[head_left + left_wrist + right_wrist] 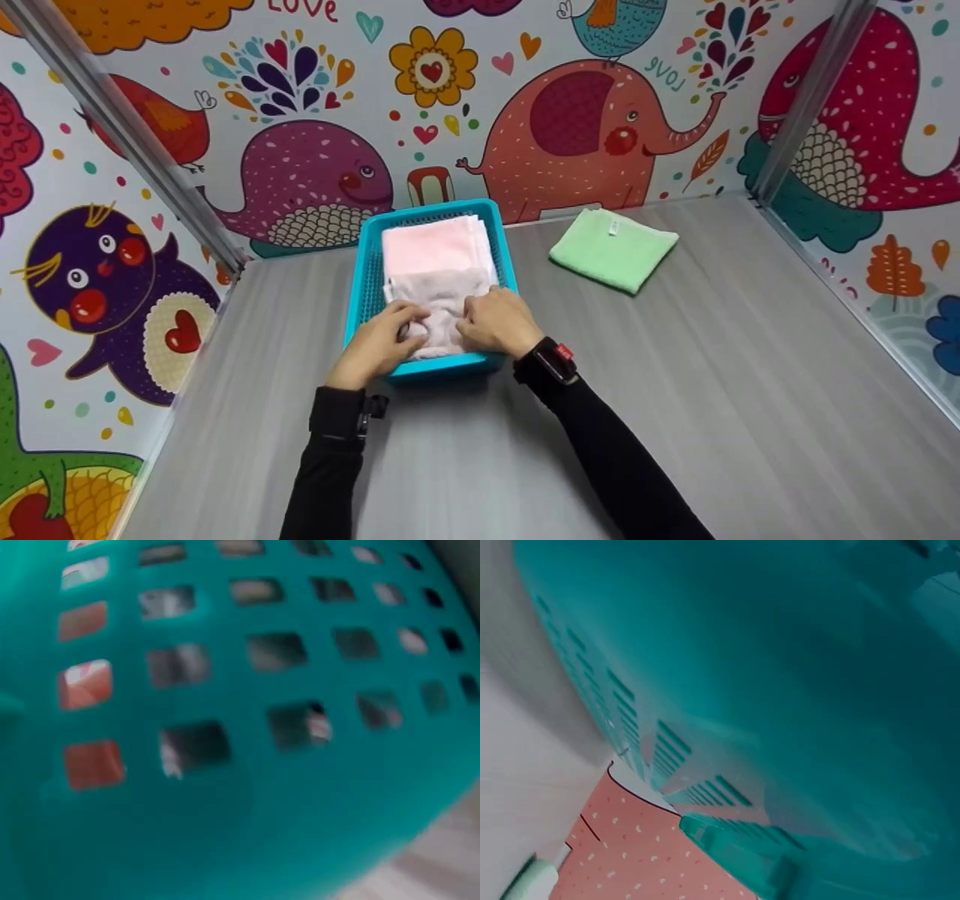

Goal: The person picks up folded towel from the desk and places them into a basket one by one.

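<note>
A teal plastic basket (358, 292) holds folded cloths. On top, toward its near end, lies a pale, greyish-pink towel (442, 285), creased and bunched between my two hands. My left hand (379, 341) grips the towel's left side, thumb and fingers bent at the cloth. On the opposite side, my right hand (499, 322) holds the towel with curled fingers, its fingertips partly hidden by the hand and cloth. Beyond it lies a pink folded towel (427, 247). Both wrist views show mainly the basket's wall (225, 817), slotted on its side in the right wrist view (705, 690).
A green folded towel (615, 251) with a small white tag lies right of the basket on the grey wood-grain table (675, 390). Printed panels (315, 180) with cartoon animals enclose the back and sides, joined by metal corner posts (135, 142).
</note>
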{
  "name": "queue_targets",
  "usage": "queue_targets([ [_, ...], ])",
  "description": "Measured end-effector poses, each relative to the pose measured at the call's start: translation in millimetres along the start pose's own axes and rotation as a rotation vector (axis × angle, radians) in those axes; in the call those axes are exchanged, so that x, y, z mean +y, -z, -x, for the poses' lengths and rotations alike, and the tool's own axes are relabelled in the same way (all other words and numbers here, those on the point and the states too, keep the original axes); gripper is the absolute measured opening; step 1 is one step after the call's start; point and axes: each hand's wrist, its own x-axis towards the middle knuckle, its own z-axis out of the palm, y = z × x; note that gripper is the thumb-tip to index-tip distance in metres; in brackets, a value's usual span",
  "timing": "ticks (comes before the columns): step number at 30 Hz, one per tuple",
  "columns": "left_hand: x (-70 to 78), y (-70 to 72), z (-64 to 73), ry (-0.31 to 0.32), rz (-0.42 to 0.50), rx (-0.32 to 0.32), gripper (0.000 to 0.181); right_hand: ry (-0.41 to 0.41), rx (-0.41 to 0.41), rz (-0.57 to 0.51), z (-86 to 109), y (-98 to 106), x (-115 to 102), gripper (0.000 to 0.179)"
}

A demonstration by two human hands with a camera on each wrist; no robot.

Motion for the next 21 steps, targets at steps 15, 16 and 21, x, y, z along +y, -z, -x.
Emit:
queue_targets([
  [15, 2.1, 2.5, -10.9, 0.126, -0.070, -0.163, 0.069, -0.078, -0.012, 0.167, -4.0, -1.2, 5.5, 0.038],
  [16, 2.1, 2.2, -11.2, 0.128, -0.074, -0.168, 0.069, -0.077, -0.032, 0.167, -3.8, -0.8, 6.6, 0.040],
  [21, 1.9, 3.9, -12.9, 0.126, -0.095, -0.174, 0.070, -0.061, -0.092, 0.175, -3.8, 0.8, 8.9, 0.043],
])
